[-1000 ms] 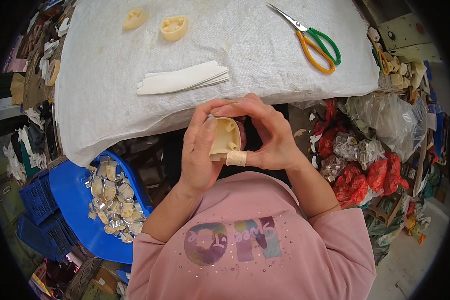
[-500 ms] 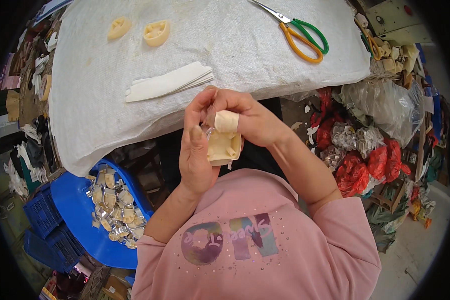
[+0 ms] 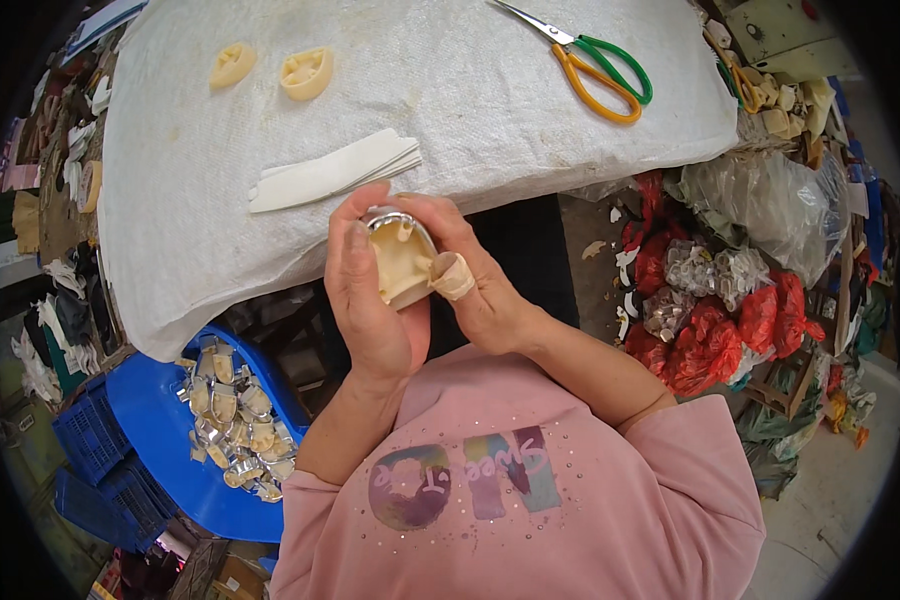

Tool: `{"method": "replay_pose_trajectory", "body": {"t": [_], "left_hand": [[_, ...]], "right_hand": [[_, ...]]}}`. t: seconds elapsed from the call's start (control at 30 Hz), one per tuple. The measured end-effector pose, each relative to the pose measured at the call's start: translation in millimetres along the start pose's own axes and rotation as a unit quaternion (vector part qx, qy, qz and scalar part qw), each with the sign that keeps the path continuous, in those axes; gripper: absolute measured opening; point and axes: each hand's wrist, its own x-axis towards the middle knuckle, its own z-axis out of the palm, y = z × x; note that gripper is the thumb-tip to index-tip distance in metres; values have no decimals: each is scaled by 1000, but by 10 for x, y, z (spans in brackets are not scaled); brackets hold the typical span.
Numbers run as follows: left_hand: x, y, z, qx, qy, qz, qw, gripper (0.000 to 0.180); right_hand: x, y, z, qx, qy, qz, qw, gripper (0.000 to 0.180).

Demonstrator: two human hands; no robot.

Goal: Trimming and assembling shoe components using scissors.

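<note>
Between my two hands, in front of the table edge, is a cream moulded plastic piece [image 3: 398, 268] with its hollow side up. A shiny silvery strip [image 3: 390, 215] curves round its far rim, and small pegs stand inside. My left hand [image 3: 365, 320] wraps the piece's left side, fingers closed on it. My right hand [image 3: 490, 300] grips the opposite side, its thumb, wrapped in beige tape [image 3: 454, 276], at the near right corner. Beyond my hands lies a fanned stack of white strips [image 3: 335, 172]. Two more cream plastic pieces [image 3: 306, 74] [image 3: 232, 66] sit farther back.
White woven sheeting [image 3: 190, 170] covers the table. Scissors [image 3: 600, 75] with green and orange handles lie at its far right. On the left, a blue plastic seat [image 3: 155, 420] holds many silver-banded cream pieces [image 3: 232, 420]. Red plastic bags [image 3: 705, 350] and clear plastic [image 3: 770, 215] crowd the right.
The cream piece has shifted left and turned, so the silvery strip now shows along its far rim. My right hand has moved from its far side down to its right side.
</note>
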Motion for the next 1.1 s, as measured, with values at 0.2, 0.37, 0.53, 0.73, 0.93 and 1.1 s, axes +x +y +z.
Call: {"method": "replay_pose_trajectory", "body": {"t": [0.2, 0.37, 0.53, 0.73, 0.93, 1.1], "left_hand": [[-8, 59, 20, -142, -37, -40, 988, 30], [7, 18, 68, -99, 6, -4, 995, 15], [-22, -30, -22, -87, -6, -28, 996, 27], [7, 55, -91, -208, -79, -100, 970, 68], [-7, 101, -139, 252, -132, 86, 955, 102], [19, 123, -163, 248, -97, 8, 964, 57]], "right_hand": [[-4, -57, -28, 206, -32, 118, 971, 43], [39, 31, 93, -3, 57, -85, 995, 36], [50, 72, 63, -6, 57, -60, 997, 36], [191, -227, -214, 4, 51, 48, 998, 47], [320, -394, -286, -123, -37, 152, 980, 43], [224, -187, -258, -107, 88, -69, 988, 31]]}}
